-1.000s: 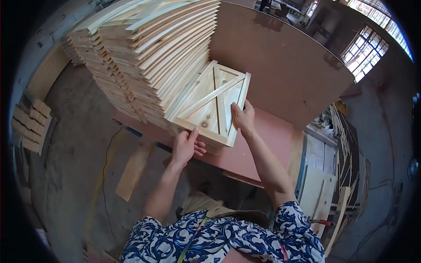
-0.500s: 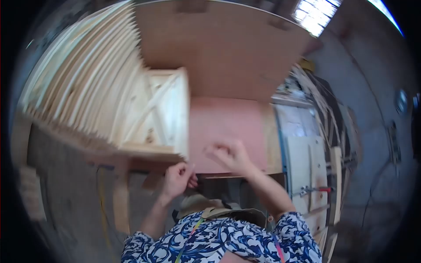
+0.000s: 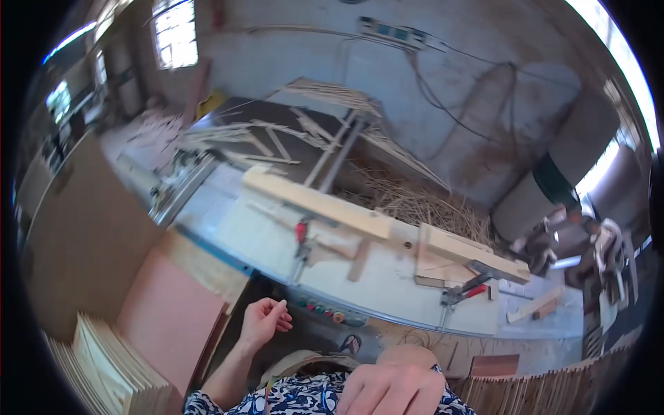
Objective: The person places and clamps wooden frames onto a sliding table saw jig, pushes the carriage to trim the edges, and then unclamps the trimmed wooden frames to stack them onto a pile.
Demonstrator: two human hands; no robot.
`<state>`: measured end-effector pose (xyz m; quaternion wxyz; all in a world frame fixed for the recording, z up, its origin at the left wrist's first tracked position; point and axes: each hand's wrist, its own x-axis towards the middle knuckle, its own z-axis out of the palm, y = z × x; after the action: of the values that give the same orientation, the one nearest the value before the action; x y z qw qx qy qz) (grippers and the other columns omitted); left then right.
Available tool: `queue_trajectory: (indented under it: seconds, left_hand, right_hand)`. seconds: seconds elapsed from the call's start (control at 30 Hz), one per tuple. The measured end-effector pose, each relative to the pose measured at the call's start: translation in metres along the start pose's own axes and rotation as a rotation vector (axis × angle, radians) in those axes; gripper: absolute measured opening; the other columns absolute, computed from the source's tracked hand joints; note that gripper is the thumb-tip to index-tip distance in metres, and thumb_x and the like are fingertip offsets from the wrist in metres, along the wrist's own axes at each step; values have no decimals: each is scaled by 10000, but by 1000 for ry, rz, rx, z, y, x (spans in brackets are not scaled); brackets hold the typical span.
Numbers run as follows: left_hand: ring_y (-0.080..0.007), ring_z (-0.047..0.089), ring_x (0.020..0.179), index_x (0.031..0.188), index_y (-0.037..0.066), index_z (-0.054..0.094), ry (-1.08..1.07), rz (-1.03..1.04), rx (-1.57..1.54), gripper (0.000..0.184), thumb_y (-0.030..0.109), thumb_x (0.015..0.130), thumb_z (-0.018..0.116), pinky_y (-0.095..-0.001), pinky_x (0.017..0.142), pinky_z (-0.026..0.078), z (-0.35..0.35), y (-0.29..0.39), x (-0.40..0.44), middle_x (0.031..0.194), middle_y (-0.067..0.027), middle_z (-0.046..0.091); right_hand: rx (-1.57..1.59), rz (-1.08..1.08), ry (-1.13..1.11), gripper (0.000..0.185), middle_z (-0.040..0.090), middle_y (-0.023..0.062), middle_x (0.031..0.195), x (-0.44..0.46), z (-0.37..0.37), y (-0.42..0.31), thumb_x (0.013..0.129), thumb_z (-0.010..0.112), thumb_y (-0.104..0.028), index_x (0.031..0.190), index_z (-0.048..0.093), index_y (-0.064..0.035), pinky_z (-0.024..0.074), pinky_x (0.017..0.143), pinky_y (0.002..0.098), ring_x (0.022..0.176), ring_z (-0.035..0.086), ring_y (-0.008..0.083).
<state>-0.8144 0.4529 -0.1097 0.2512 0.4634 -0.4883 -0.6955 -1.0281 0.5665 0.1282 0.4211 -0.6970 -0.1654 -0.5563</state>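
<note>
My left hand is in front of the long machine table, near its row of coloured buttons; its fingers are curled together, and whether they hold anything is too small to tell. Close to my body at the bottom, my right hand shows its back, with bent fingers whose tips are hidden. On the table lie a long wooden bar and two red-handled clamps. A wooden panel rests at the table's right part.
Stacked wooden panels and a pink board are at the lower left, beside an upright brown board. Thin offcuts lie behind the table. More wooden pieces line the lower right.
Both hands have left the framed panel on the stack. The view has swung right, from the stacks to the machine table. My right hand has drawn back close to my body.
</note>
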Motion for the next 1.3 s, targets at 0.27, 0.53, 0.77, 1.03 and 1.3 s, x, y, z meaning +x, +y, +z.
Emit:
queue_trajectory:
  seconds: [0.27,0.53,0.77,1.03,1.3]
  left_hand:
    - [-202,737,696,970,-13,643,-270,-30,141,252,224,1050,609,-296,626,599,158,32,69,847,-127,731]
    - [-215,741,711,989,-29,644,-311,-77,207,254,212,1055,598,-297,635,600,164,45,105,853,-133,730]
    - [-248,745,693,957,-24,644,-399,52,124,241,195,1048,599,-332,613,608,110,52,132,830,-143,729]
    - [-193,720,692,957,-15,646,-348,167,165,234,198,1048,609,-303,636,592,41,76,143,833,-109,720]
    - [-182,719,686,977,-5,661,-459,77,-5,220,201,1044,623,-287,641,586,13,75,160,836,-103,725]
  right_hand:
    - [-189,-101,181,393,649,188,869,-74,-52,-121,1076,542,-249,760,629,-33,579,633,453,732,676,397]
    - [-383,-205,147,390,658,185,882,-75,-85,-125,1075,545,-258,776,653,-32,578,631,433,726,675,377]
    - [-507,-183,118,322,670,229,869,-41,-84,-60,1036,575,-165,804,664,40,578,608,429,717,674,359]
    - [-811,-6,396,117,674,303,920,-3,-111,-3,941,650,-5,979,652,106,618,613,454,758,698,373]
    - [-1038,81,485,278,678,275,936,-3,-99,28,971,562,-171,1019,650,87,586,648,436,779,678,345]
